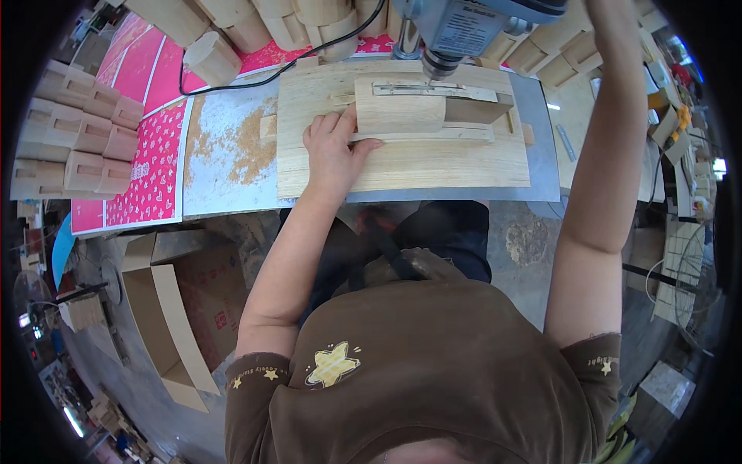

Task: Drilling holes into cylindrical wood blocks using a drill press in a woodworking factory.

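Observation:
My left hand (pixel 332 147) holds the left end of a pale wooden piece (pixel 398 114), fingers curled at its end and thumb low along its near side. A narrow metal-edged slot (pixel 433 91) runs along the piece's top. The piece lies against a wooden rail (pixel 433 135) on a flat wooden board (pixel 433 170). Above the slot hangs the chuck (pixel 440 66) of a drill press (pixel 471 27), its thin bit pointing down; I cannot tell whether it touches. My right arm reaches up past the drill press, and its hand is cut off by the top edge.
Stacked wooden blocks with cutouts (pixel 77 131) stand at the left, with more behind. A black cable (pixel 255 83) crosses the table. Sawdust (pixel 232 143) covers the metal sheet left of the board. An open cardboard box (pixel 174 309) sits on the floor at left.

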The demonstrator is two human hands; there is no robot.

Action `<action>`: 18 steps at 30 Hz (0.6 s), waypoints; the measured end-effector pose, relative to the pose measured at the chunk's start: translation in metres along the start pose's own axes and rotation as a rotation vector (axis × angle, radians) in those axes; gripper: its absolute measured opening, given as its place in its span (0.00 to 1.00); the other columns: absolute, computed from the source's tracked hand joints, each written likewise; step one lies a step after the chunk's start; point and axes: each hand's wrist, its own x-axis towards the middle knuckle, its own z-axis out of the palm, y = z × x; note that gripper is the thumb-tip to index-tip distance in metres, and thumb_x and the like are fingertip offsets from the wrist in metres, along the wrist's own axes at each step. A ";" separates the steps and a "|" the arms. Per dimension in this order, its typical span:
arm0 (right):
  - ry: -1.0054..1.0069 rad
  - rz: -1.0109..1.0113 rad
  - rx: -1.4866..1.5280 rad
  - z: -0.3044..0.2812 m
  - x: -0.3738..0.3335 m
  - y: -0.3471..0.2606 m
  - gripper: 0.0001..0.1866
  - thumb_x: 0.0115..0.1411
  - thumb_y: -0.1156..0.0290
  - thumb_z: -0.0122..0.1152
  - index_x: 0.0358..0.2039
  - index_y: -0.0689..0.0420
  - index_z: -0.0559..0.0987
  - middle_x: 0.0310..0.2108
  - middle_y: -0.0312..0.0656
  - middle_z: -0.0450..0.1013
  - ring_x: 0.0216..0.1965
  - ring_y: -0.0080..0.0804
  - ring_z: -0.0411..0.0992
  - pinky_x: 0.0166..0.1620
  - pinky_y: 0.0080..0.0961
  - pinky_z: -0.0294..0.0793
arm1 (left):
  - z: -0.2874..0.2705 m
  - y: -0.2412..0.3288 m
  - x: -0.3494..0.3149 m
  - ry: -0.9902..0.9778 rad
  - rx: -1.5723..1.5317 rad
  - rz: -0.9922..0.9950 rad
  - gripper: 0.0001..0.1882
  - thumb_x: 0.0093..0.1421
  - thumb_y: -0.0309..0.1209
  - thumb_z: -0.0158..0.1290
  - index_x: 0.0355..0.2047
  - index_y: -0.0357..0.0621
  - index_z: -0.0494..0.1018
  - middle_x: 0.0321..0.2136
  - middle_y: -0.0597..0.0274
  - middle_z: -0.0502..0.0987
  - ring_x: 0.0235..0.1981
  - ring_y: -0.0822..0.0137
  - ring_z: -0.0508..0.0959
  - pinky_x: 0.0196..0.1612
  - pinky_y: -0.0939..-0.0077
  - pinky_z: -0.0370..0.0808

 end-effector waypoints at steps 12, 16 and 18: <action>-0.496 -0.491 -0.328 -0.098 -0.066 0.068 0.08 0.60 0.72 0.53 0.30 0.63 0.78 0.16 0.32 0.64 0.18 0.15 0.59 0.23 0.15 0.57 | -0.001 -0.001 0.000 -0.024 -0.011 -0.015 0.32 0.38 0.38 0.64 0.46 0.44 0.71 0.27 0.62 0.69 0.35 0.58 0.67 0.44 0.64 0.61; -0.437 -0.555 -0.320 -0.100 -0.087 0.128 0.05 0.57 0.76 0.54 0.31 0.61 0.78 0.19 0.36 0.67 0.20 0.23 0.64 0.26 0.19 0.62 | 0.001 0.003 0.003 -0.035 -0.019 -0.004 0.32 0.38 0.37 0.64 0.45 0.43 0.71 0.27 0.61 0.69 0.35 0.58 0.67 0.43 0.64 0.61; -0.418 -0.659 -0.330 -0.098 -0.086 0.143 0.05 0.55 0.77 0.55 0.31 0.61 0.78 0.19 0.37 0.68 0.21 0.27 0.65 0.28 0.20 0.63 | 0.001 0.005 0.004 -0.040 -0.017 -0.009 0.32 0.37 0.38 0.64 0.45 0.43 0.71 0.27 0.61 0.69 0.35 0.58 0.67 0.43 0.65 0.61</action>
